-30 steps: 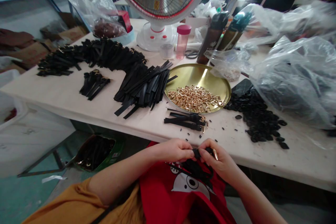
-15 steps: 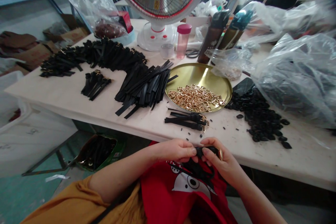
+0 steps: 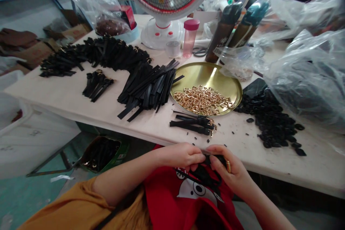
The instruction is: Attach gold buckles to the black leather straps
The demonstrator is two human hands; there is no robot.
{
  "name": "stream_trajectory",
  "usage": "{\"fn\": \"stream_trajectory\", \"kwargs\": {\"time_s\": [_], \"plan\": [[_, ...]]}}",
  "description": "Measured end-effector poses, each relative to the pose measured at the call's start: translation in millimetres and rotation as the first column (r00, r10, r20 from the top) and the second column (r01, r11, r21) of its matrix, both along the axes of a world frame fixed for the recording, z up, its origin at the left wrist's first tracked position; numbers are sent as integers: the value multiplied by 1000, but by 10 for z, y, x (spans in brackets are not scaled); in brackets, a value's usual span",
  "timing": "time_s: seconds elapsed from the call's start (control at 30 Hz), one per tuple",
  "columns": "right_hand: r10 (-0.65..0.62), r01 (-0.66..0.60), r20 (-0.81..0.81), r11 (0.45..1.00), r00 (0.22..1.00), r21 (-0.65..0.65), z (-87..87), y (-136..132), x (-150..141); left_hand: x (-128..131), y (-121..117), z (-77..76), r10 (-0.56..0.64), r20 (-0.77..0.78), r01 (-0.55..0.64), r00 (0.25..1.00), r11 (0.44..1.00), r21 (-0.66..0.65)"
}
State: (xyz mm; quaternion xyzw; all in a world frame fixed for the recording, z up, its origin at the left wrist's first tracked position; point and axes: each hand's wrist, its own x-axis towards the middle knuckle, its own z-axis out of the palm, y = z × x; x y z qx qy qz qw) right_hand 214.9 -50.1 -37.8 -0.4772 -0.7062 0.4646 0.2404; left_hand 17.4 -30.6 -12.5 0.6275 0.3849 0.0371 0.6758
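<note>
Over my lap, at the table's front edge, my left hand and my right hand meet with fingers closed on a black strap. Fingers cover most of it, so its exact form is hidden. Dark strips lie below on the red apron. Just beyond my hands is a small group of black straps with gold buckles. Behind it, a gold tray bears a heap of loose gold buckles. Loose black strips are piled to the tray's left.
Small black pieces are heaped right of the tray, beside a large plastic bag. More buckled straps are piled at back left. A fan, a pink-lidded bottle, scissors and two dark bottles stand or lie behind.
My left hand has shifted slightly right, its fingers now more curled over the black strap. The view has moved a little; the things on the table stay in place.
</note>
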Motion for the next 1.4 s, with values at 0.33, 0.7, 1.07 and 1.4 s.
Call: {"fn": "stream_trajectory", "kwargs": {"time_s": [0.33,0.7,1.07,1.4], "plan": [[175,-178,87,984,981,24,88,59,16,83,-57,56,18,-89,-6,996,990,140],[-143,107,-136,964,980,-244,44,-21,-104,23,-31,20,72,33,-72,997,997,9],[-168,168,42,986,985,16,-63,-79,-197,8,-82,-42,83,-108,-61,991,979,193],[-247,236,-95,965,964,-114,-129,-42,-184,15,-91,-15,144,-226,-95,963,972,216]]}}
